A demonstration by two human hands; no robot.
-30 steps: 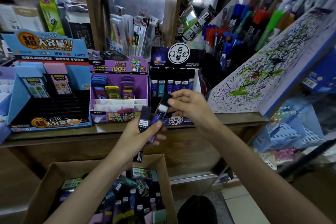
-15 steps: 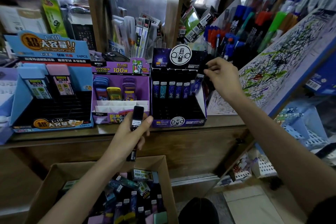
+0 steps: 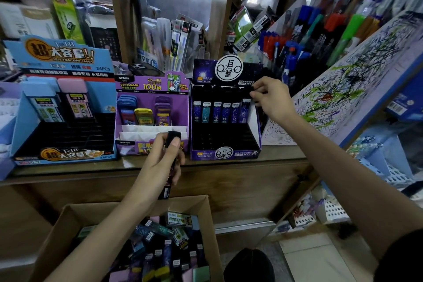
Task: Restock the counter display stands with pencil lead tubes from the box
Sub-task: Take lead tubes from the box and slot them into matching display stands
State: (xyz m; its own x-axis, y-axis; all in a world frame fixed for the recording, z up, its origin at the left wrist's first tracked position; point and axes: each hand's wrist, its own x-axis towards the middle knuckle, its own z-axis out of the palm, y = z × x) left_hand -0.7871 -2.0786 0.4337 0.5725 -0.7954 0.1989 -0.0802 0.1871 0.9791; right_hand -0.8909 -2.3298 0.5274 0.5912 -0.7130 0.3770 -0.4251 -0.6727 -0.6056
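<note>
Slotting is in hand: the right hand [image 3: 272, 98] pinches the cap of a pencil lead tube [image 3: 245, 111] at the right end of the back row of the dark stand [image 3: 242, 154], toward the right end of the worktop [image 3: 229, 165]. The left hand [image 3: 160, 162] grips a second tube [image 3: 173, 137] upright off the worktop's front edge, above the box [image 3: 103, 215]. Next, likely: release, then seat that tube in a lower row.

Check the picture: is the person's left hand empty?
No, the left hand grips a black lead tube, held upright above the cardboard box.
</note>
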